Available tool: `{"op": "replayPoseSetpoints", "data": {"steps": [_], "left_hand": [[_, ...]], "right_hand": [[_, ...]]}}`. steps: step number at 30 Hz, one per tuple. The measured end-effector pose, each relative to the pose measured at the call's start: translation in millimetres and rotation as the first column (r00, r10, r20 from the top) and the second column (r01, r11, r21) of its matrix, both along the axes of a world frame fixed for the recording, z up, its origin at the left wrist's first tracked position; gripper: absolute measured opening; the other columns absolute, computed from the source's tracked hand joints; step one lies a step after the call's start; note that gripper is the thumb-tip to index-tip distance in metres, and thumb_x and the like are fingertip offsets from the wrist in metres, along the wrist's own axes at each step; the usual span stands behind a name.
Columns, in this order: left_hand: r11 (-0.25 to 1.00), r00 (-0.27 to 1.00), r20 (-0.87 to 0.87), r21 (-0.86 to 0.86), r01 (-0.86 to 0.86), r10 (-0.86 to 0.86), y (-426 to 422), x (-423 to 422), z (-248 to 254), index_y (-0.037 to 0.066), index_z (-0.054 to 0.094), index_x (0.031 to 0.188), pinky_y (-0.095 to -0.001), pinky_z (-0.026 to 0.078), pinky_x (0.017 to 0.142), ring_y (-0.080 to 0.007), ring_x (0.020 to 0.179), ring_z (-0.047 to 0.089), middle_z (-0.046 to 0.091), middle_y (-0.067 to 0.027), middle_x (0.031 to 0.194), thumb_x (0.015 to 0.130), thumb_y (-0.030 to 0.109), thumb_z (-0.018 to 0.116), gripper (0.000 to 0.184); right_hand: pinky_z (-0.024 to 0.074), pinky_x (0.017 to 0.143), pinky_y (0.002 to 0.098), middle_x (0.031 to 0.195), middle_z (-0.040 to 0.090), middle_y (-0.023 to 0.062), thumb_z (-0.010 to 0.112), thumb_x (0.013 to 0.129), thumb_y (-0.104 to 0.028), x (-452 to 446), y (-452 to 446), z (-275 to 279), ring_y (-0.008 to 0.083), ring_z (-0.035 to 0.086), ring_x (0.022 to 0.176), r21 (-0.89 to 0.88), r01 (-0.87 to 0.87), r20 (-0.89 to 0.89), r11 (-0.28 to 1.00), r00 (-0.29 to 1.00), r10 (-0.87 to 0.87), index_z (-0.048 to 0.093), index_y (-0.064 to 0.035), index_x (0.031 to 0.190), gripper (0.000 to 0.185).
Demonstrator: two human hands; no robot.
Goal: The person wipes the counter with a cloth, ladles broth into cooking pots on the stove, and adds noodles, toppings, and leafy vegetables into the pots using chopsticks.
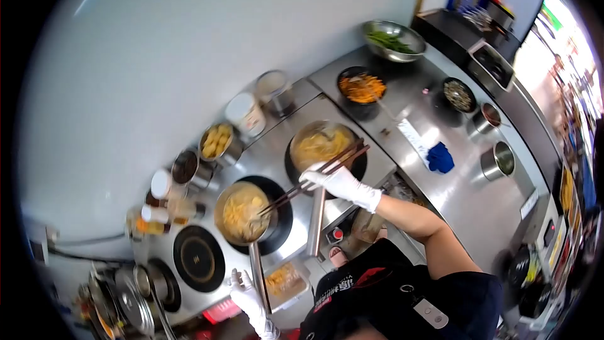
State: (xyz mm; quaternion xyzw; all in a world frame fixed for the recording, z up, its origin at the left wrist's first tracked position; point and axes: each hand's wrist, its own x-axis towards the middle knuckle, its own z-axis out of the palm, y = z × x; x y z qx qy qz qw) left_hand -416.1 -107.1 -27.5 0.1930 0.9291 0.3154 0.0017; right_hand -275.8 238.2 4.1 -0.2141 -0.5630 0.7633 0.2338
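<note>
My right hand (pixel 340 184), in a white glove, grips a pair of long dark chopsticks (pixel 291 194). Their tips reach into the nearer-left saucepan (pixel 217 214), which holds yellowish food (pixel 242 213) in broth. Beneath my right hand stands a second saucepan (pixel 316 230) of yellow noodle-like food (pixel 321 147), partly hidden by the hand and chopsticks. My left hand (pixel 244 293), also gloved, is at the bottom, beside the first pan's handle (pixel 258 277). Its fingers are spread, and it holds nothing that I can see.
Round hobs (pixel 198 258) line the steel counter. Along the wall stand a pot of yellow pieces (pixel 216 141), a white tub (pixel 245 115) and bottles. To the right are a black bowl of orange shreds (pixel 362 87), a steel bowl of greens (pixel 394 40) and a blue cloth (pixel 440 158).
</note>
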Motion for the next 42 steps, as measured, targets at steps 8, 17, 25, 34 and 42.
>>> {"op": "replayPoseSetpoints", "data": {"steps": [8,17,25,34,42], "left_hand": [[0.989,0.987,-0.086,0.048,0.14,-0.136,86.2,18.1,9.7,-0.008,0.06,0.11,-0.0329,0.05,0.067,-0.0259,0.078,0.063,0.063,-0.017,0.093,0.091,0.016,0.061,0.031],[0.991,0.961,-0.241,-0.018,0.135,-0.135,182.6,80.7,13.7,-0.006,0.063,0.103,-0.0374,0.049,0.069,-0.0326,0.078,0.062,0.063,-0.0193,0.089,0.089,0.014,0.062,0.024],[0.992,0.967,-0.233,-0.087,0.089,-0.107,238.9,125.8,43.0,-0.01,0.062,0.102,-0.037,0.049,0.074,-0.0329,0.082,0.062,0.063,-0.0208,0.094,0.09,0.012,0.06,0.025],[0.987,0.959,-0.259,-0.145,0.076,-0.112,250.4,147.1,47.3,-0.009,0.063,0.101,-0.0383,0.05,0.076,-0.0341,0.085,0.063,0.064,-0.0218,0.094,0.089,0.011,0.061,0.023],[0.99,0.99,-0.12,-0.125,0.06,-0.075,273.6,154.3,55.1,-0.008,0.064,0.102,-0.0376,0.051,0.072,-0.0327,0.081,0.064,0.065,-0.0222,0.093,0.09,0.014,0.061,0.026]], "right_hand": [[0.0562,0.079,0.0324,0.098,0.065,0.0146,0.052,0.096,-0.016,126.6,118.5,56.6,0.0235,0.066,0.089,-0.135,0.487,-0.268,0.863,0.82,-0.505,0.062,0.0052,0.097,0.024],[0.047,0.077,0.024,0.088,0.068,0.0039,0.063,0.087,-0.009,231.3,389.3,57.7,0.0105,0.061,0.084,0.482,0.807,-0.369,0.341,0.54,-0.756,0.067,-0.0001,0.095,0.013],[0.0471,0.077,0.0269,0.086,0.068,0.0056,0.063,0.087,-0.011,207.4,490.6,21.9,0.0138,0.062,0.082,0.67,0.641,-0.238,0.375,0.663,-0.71,0.066,0.0005,0.093,0.014],[0.0479,0.065,0.0233,0.077,0.068,0.0024,0.067,0.085,-0.01,218.1,509.1,25.9,0.0082,0.061,0.069,0.415,0.818,-0.346,0.398,0.547,-0.763,0.068,-0.0025,0.087,0.008],[0.0468,0.068,0.0201,0.079,0.068,0.0005,0.065,0.086,-0.009,223.1,513.1,31.1,0.0061,0.06,0.072,0.239,0.86,-0.358,0.451,0.51,-0.782,0.07,-0.0016,0.089,0.01]]}}
